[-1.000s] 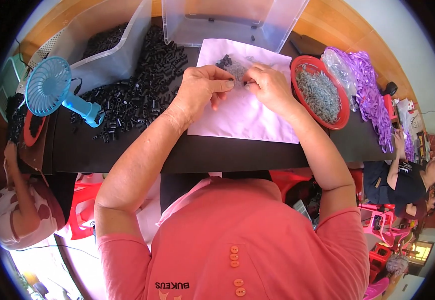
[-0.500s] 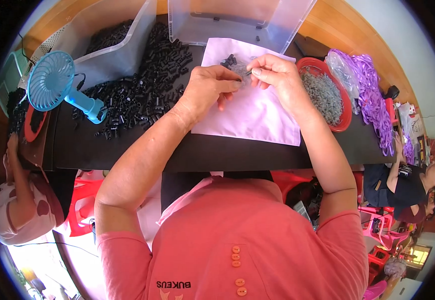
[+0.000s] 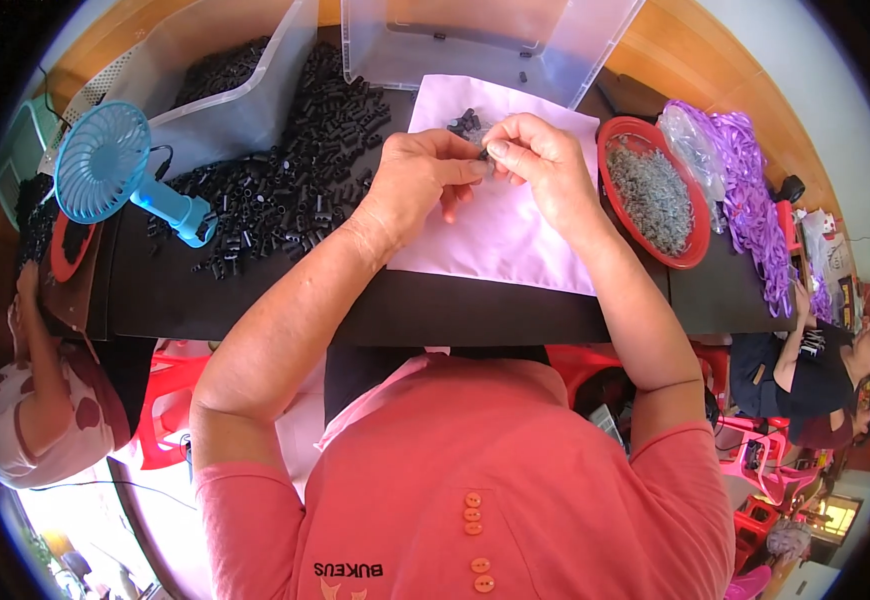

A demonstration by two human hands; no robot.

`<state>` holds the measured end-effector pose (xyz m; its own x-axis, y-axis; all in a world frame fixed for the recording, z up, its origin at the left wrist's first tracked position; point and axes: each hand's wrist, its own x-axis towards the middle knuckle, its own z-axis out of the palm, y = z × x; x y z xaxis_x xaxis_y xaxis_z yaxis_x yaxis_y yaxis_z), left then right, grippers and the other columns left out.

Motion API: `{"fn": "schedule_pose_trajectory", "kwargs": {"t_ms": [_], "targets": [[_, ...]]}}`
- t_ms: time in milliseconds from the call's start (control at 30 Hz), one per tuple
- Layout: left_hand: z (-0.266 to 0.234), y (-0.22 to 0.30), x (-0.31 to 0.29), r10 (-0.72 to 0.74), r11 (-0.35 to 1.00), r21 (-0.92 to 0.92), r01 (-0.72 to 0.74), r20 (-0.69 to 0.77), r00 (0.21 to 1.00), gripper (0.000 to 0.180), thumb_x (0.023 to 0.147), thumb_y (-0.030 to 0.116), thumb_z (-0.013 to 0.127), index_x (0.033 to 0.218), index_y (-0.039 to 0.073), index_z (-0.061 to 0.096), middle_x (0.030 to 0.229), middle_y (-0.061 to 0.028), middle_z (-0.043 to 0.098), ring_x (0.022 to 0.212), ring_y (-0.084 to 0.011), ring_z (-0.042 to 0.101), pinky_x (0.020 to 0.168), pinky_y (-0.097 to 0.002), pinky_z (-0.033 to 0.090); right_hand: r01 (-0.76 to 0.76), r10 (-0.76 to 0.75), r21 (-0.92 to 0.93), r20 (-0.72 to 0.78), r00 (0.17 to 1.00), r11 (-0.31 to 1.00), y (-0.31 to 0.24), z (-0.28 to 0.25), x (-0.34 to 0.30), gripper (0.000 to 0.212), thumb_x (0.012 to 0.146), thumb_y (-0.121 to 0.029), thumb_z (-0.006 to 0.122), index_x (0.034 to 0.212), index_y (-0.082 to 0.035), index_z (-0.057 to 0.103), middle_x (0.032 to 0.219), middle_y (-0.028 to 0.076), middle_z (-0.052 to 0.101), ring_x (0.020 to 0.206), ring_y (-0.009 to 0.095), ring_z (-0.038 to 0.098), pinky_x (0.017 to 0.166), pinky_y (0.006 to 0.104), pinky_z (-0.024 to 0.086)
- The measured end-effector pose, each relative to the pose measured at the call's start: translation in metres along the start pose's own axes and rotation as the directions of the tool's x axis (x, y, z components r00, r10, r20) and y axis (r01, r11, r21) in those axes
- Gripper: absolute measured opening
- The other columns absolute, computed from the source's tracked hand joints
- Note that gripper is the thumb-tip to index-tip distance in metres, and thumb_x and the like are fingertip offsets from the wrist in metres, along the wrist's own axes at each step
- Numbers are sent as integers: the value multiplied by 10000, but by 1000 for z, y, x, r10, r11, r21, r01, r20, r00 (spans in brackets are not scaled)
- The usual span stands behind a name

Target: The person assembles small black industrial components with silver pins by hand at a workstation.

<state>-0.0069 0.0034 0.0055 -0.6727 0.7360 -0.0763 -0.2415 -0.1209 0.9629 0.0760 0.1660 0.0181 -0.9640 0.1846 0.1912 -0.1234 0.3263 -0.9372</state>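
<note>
Over a pink cloth [image 3: 485, 255], my two hands meet fingertip to fingertip. My left hand [image 3: 425, 175] pinches a small black piece [image 3: 483, 155], mostly hidden by the fingers. From the other side my right hand [image 3: 540, 160] is closed in a pinch at the same spot; what it grips, if anything, is too small and covered to name. Just beyond the fingers, a few short black tubular pieces [image 3: 465, 122] lie on the cloth, with small clear bits partly behind my right hand.
Loose black pieces [image 3: 285, 195] heap up at left, by a clear bin [image 3: 220, 125] and a blue fan [image 3: 105, 165]. Another clear bin [image 3: 475, 45] stands behind. At right are a red basket [image 3: 698, 240] of small greyish pieces and purple straps [image 3: 745, 190]. Other people sit at both sides.
My right hand has moved left to my left hand, and their fingertips now meet. The small dark piece seen at my right fingertips is now covered.
</note>
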Motion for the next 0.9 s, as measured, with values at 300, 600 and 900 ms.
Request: {"fn": "schedule_pose_trajectory", "kwargs": {"t_ms": [300,600,900], "targets": [[2,-2,-1,14,999,51,-13,-22,1000,132,838,14,677,937,-69,650,746,-87,639,583,-125,584,445,-240,444,142,-181,-254,-134,974,957,7,10,0,124,886,-108,639,894,11,605,758,125,643,668,215,622,606,326,477],[3,0,-3,17,999,38,-16,-30,999,126,828,10,679,927,-61,648,738,-77,637,578,-120,577,439,-242,438,345,-504,-602,-112,856,720,11,18,-5,54,894,-89,597,900,-43,569,827,122,645,743,330,639,623,401,493],[2,1,-4,13,998,65,-9,-59,998,108,827,4,672,910,-61,645,730,-85,638,578,-129,582,438,-248,431,356,-454,-463,-117,883,812,9,20,-9,45,876,-30,594,910,-37,566,823,130,625,732,323,632,622,387,492]]}}
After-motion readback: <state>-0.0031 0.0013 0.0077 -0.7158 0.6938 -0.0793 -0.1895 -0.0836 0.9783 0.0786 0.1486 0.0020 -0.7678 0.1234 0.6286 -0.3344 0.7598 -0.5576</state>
